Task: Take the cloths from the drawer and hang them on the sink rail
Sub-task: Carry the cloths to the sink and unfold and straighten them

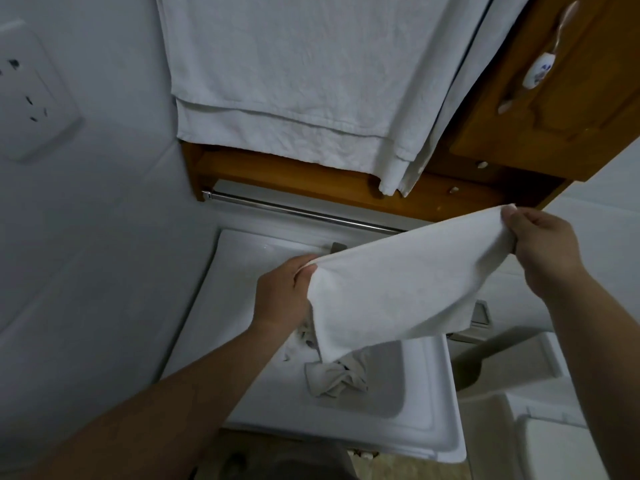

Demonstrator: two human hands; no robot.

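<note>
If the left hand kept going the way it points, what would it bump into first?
Probably the metal rail across the open drawer, beyond the left hand; depth is hard to judge. It already holds the white cloth.

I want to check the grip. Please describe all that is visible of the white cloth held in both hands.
The white cloth looks like soft terry, plain and unmarked. It is stretched between the left hand, gripping one corner, and the right hand, pinching the opposite upper corner. It slants upward to the right and hangs above the open white drawer, its lower edge drooping over a crumpled cloth.
</note>
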